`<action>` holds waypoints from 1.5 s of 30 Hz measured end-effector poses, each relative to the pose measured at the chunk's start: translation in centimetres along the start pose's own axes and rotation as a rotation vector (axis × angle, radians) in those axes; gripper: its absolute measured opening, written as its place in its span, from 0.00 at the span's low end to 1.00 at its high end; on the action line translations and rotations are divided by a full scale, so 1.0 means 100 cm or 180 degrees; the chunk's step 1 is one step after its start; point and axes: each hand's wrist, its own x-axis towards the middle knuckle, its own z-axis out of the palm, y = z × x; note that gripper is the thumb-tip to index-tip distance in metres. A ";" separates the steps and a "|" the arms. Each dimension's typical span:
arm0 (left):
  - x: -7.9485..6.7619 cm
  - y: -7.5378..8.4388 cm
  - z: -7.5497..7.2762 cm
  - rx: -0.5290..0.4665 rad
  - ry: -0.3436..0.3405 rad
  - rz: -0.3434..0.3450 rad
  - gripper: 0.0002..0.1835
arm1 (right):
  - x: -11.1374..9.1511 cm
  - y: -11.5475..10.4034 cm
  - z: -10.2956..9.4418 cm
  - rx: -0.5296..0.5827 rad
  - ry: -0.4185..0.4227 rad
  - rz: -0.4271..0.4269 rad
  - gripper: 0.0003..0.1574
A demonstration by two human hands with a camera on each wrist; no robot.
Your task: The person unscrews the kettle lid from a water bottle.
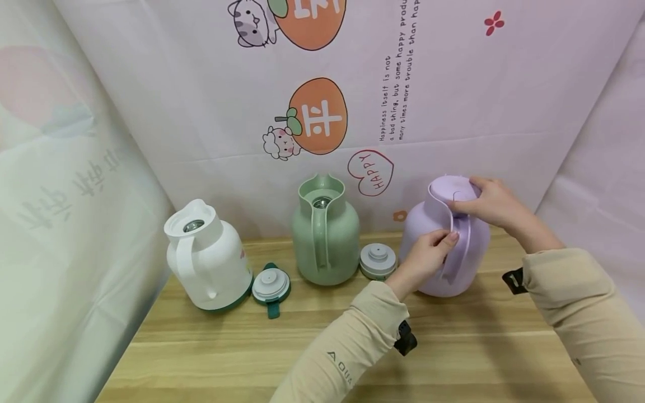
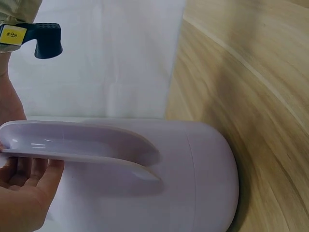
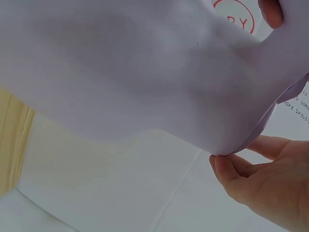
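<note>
A purple thermos jug [image 1: 421,224] stands upright at the right of the table in the head view, its lid [image 1: 452,187] seated in the mouth. My left hand [image 1: 427,256] holds the top part of the jug's handle [image 2: 111,140], with curled fingers against it in the left wrist view. Over the top, my right hand [image 1: 496,206] grips the lid, thumb at the front near the handle and fingers at the far right rim. In the right wrist view, fingertips [image 3: 219,162] touch the rim's edge. The lid's underside is hidden.
A green thermos jug [image 1: 302,240] stands lidless in the middle, a grey stopper [image 1: 378,258] beside it. Further left is a white thermos jug [image 1: 227,263], also uncovered, near a grey and dark-green stopper [image 1: 270,284]. A printed cloth [image 1: 443,101] hangs behind the wooden table [image 1: 211,358].
</note>
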 end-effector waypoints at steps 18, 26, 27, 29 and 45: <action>-0.002 0.003 -0.003 0.0344 -0.0221 0.0282 0.21 | 0.001 -0.006 -0.007 -0.0040 -0.0081 -0.0217 0.56; 0.003 0.003 -0.008 -0.0020 -0.0355 0.0034 0.22 | 0.000 -0.005 -0.010 -0.0032 -0.0155 -0.0141 0.57; 0.003 0.003 -0.009 -0.0070 -0.0350 -0.0024 0.22 | 0.000 -0.005 -0.011 -0.0038 -0.0159 -0.0135 0.57; 0.005 0.002 -0.010 -0.0145 -0.0340 -0.0110 0.22 | 0.001 -0.005 -0.011 -0.0048 -0.0173 -0.0119 0.57; 0.015 -0.005 -0.012 0.0548 -0.0451 0.0303 0.24 | 0.002 -0.002 -0.005 -0.0173 -0.0070 -0.0114 0.55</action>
